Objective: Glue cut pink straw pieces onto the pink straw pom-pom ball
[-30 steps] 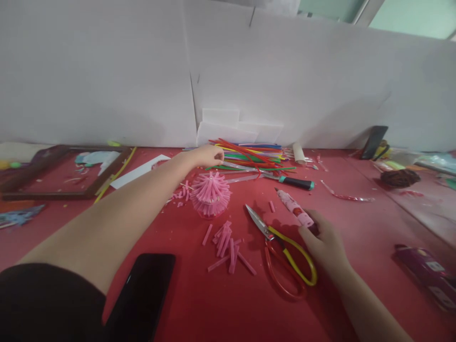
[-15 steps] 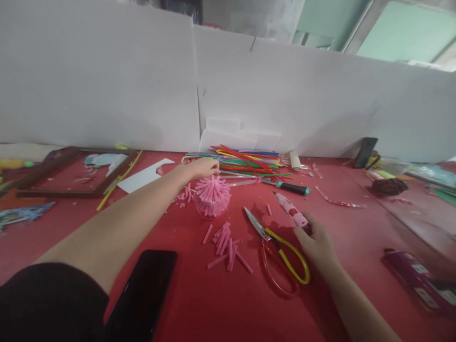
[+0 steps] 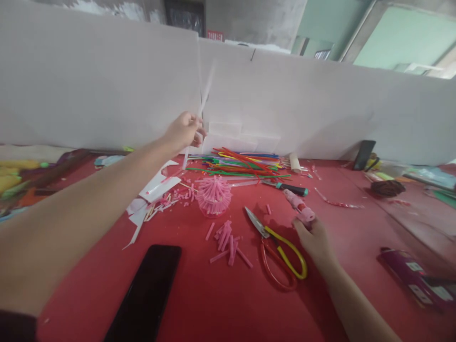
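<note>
My left hand is raised in front of the white board, its fingers closed on a long translucent glue stick tilted upright and smeared by motion. My right hand is wrapped round a pink hot glue gun, low over the table with its nozzle towards the back. Between the hands stands a round pink piece built of short straw lengths in tiers. Loose pink straw pieces lie in front of it. Scissors with one yellow and one red handle rest left of my right hand.
Colourful pipe cleaners are bundled by the white board. A utility knife lies nearby. White paper scraps are at left, a black phone in front. A purple case and a brown coil are at right.
My left hand has risen from the table behind the pink piece, lifting the glue stick up and left. The glue gun's nozzle has turned slightly; my right hand stays in about the same place.
</note>
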`<state>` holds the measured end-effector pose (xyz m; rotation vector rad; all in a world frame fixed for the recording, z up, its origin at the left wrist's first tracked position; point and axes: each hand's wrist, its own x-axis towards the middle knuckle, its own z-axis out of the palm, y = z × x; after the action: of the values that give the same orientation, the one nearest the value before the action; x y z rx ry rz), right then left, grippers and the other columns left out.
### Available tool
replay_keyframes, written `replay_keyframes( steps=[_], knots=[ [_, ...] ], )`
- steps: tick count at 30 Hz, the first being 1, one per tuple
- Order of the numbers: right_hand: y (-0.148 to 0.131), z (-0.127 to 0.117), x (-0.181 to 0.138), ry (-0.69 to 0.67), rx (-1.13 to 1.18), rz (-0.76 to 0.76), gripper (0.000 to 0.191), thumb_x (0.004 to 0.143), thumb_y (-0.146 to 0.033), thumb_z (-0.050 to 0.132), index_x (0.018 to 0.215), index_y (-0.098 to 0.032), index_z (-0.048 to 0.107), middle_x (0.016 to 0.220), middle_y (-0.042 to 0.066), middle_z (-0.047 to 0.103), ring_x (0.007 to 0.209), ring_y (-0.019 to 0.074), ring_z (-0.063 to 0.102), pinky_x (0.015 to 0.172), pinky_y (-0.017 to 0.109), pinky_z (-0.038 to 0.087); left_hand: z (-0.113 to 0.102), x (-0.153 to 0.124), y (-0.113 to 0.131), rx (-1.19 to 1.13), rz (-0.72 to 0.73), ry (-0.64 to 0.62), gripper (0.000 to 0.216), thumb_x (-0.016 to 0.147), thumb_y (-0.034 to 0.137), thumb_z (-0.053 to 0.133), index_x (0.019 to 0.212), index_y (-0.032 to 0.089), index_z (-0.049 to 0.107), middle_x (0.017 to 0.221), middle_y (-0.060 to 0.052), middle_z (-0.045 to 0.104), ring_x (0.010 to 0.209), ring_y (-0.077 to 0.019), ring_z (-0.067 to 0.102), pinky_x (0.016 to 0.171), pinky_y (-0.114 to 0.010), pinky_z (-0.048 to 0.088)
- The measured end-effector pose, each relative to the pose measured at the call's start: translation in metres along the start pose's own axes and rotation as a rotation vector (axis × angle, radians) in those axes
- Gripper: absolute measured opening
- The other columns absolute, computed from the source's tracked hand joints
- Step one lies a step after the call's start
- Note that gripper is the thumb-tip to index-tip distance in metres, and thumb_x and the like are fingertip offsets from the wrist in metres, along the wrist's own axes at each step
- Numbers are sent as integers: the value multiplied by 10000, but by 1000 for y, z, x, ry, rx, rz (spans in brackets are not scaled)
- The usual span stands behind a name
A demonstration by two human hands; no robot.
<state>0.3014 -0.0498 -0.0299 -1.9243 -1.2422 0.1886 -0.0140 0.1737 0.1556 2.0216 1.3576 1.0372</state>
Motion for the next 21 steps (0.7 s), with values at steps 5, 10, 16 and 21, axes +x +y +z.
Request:
replay_keyframes(
  steps=[5, 10, 16, 21],
  knots=[
    [-17, -9, 13, 50, 25, -127, 483, 801, -380, 518, 1238, -189, 593, 1035, 88, 701, 901, 243, 651, 806, 374, 505, -15, -67, 42, -799, -271, -254, 148, 958, 114, 407, 962, 168, 545, 624, 54, 493, 371, -17, 279, 372, -149, 221],
    [-43, -15, 35, 174, 44, -267, 576, 810, -357, 509, 1356, -175, 485, 1245, 146, 612, 1192, 304, 553, 1033, 505, 410, 11, -166, 39, -975, -463, -657, 169, 988, 357, 463, 1005, 214, 552, 509, 97, 379, 319, -31, 253, 320, -125, 251],
    [-71, 8, 10, 135, 135, -191, 494, 835, -373, 560, 1294, -196, 504, 1184, 141, 652, 1021, 266, 653, 852, 417, 538, 63, -234, 10, -1078, -577, -803, 209, 862, 363, 598, 883, 179, 500, 683, -19, 664, 454, -81, 542, 424, -174, 469],
    [-62, 29, -18, -16, 101, -199, 477, 874, -391, 525, 1307, -194, 513, 1229, 151, 661, 1082, 274, 669, 831, 387, 566, 85, -248, -9, -1094, -644, -773, 332, 840, 503, 607, 872, 191, 500, 455, 103, 445, 330, -38, 276, 361, -147, 350]
  ],
)
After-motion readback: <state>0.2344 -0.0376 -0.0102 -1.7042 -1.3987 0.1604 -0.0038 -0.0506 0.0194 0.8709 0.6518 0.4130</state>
